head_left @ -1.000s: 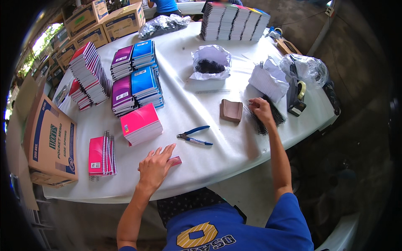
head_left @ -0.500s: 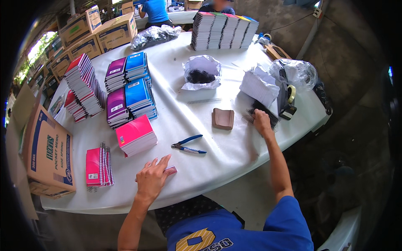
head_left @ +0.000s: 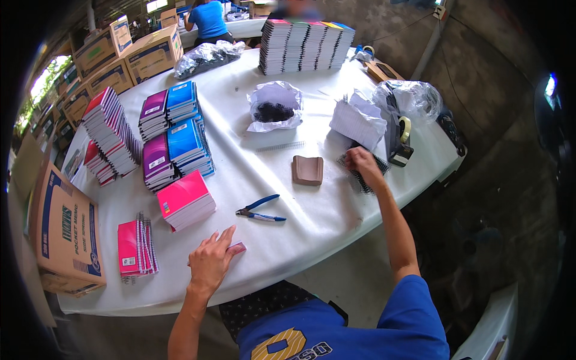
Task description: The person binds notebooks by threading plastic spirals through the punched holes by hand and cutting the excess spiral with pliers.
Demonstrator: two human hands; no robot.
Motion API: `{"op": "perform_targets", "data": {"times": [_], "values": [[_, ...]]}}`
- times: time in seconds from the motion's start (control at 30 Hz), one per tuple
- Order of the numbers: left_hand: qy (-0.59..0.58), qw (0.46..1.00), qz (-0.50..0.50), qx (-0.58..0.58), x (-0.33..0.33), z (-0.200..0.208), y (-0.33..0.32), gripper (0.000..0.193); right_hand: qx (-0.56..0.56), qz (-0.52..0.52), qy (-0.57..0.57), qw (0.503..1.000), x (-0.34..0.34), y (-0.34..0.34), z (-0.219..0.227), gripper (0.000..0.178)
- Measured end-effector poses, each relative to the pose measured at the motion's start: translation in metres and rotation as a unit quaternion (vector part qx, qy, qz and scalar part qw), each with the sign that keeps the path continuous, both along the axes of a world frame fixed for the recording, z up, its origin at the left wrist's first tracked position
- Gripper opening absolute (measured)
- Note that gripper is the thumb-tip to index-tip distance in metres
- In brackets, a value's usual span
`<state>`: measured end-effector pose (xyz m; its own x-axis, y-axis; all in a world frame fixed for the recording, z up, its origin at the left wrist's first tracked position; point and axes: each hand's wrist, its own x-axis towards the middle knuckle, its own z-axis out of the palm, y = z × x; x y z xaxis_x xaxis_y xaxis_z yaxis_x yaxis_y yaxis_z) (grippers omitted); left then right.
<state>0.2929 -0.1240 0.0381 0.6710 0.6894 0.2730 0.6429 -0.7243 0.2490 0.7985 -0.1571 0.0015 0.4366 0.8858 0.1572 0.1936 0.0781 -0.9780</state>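
My left hand lies over a small pink memo pad near the table's front edge. Its fingers reach across the pad and the thumb is at its side; most of the pad is hidden under the palm. At the right, my right hand pinches at a pile of black spiral coils; its fingertips are partly hidden. Between the hands lie blue-handled cutting pliers and a brown curved block. A single spiral coil rests beyond the block.
Pink memo pads and bound pink notebooks stand left of the pliers, with purple and blue stacks behind. A paper wrap of black coils, a tape dispenser and a tall notebook stack are farther back. A carton stands left.
The whole view has shifted slightly, so the table's things sit farther left. My right hand stays at the coil pile, its fingers drawn in a little more. My left hand stays on the memo pad.
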Motion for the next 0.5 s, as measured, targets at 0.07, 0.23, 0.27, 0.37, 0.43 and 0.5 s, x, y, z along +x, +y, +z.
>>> {"op": "perform_targets", "data": {"times": [0.07, 0.23, 0.27, 0.37, 0.43, 0.5], "values": [[0.002, 1.000, 0.005, 0.013, -0.001, 0.001, 0.000, 0.052, -0.011, -0.069, -0.241, 0.968, -0.015, 0.004, -0.010, 0.025], [0.015, 1.000, 0.018, 0.003, -0.007, 0.007, -0.004, 0.050, -0.146, -0.329, -0.603, 0.713, -0.061, -0.014, -0.011, 0.022], [0.011, 1.000, 0.007, 0.007, -0.003, 0.007, -0.004, 0.050, -0.151, -0.335, -0.602, 0.709, -0.048, -0.022, -0.021, 0.022], [0.001, 1.000, 0.001, 0.014, -0.001, 0.006, -0.003, 0.049, -0.214, -0.238, -0.546, 0.774, -0.030, -0.030, -0.018, 0.008], [0.002, 1.000, 0.006, 0.015, -0.003, 0.006, -0.004, 0.049, -0.191, -0.248, -0.531, 0.787, -0.027, -0.027, 0.003, 0.007], [0.002, 1.000, 0.007, 0.015, -0.003, 0.006, -0.004, 0.048, -0.129, -0.282, -0.498, 0.810, -0.036, -0.032, 0.029, 0.009]]}}
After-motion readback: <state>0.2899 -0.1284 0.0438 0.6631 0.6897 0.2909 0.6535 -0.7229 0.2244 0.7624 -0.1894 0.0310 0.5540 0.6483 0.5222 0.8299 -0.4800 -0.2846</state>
